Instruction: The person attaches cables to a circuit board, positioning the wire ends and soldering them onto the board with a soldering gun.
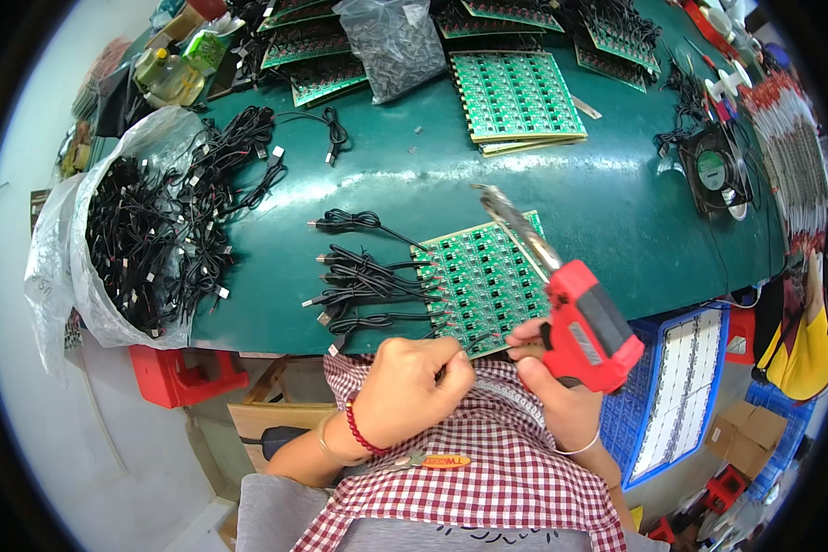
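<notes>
In front of me on the green table lies a green circuit board panel (489,274) with rows of small parts. Black USB cables (363,276) in tied bundles run from its left edge, their thin wire ends on the board. My right hand (561,397) grips a red and black soldering gun (591,322) by its handle, the metal nozzle tilted up and left over the board's right side. Closed in a fist, my left hand (409,382) is at the board's near left corner. Whatever its fingers hold is hidden.
At left, a clear plastic bag (55,235) is full of black cables. Stacked green boards (520,92) and a bag of small parts (391,46) stand at the back. A black fan (713,170) sits right. Beside the table is a blue crate (649,405).
</notes>
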Motion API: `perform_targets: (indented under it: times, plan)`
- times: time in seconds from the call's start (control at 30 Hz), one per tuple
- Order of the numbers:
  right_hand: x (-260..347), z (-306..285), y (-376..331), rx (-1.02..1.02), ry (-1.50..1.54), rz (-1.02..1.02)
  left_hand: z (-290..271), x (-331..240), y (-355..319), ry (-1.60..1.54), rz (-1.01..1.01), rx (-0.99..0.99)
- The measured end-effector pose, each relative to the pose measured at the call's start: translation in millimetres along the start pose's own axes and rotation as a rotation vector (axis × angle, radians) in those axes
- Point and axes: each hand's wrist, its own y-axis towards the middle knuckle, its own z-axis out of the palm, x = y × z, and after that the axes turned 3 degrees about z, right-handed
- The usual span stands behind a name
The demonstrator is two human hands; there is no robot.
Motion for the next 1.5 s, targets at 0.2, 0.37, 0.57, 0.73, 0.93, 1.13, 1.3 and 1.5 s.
perform_targets:
  times: [0.2, 0.37, 0.57, 0.73, 0.93, 1.13, 1.3, 1.5]
  plan:
    - [-14, 2, 2, 0.105, -0.233, -0.105, 9, 0, -11, 0.027, 0.008, 0.055]
    - [-19, 3, 0, 0.081, -0.240, -0.116, 11, 7, -14, 0.037, -0.014, 0.086]
    - [-25, -2, 1, 0.072, -0.422, -0.345, 9, 4, -16, 0.106, -0.018, 0.131]
    - [-22, -3, 1, 0.094, -0.565, -0.443, 9, 0, -16, 0.065, -0.018, 0.136]
    - [-20, 4, -10, 0.065, -0.127, -0.004, 20, 7, -17, -0.166, -0.009, 0.017]
    - [-15, 12, -11, 0.083, -0.116, -0.019, 25, 6, -22, -0.137, -0.077, -0.033]
    - [-21, 12, -12, 0.077, -0.061, 0.072, 29, 9, -18, -0.015, 0.019, -0.121]
    - [-17, 9, -7, 0.070, 0.018, 0.031, 25, 10, -18, 0.110, 0.128, -0.097]
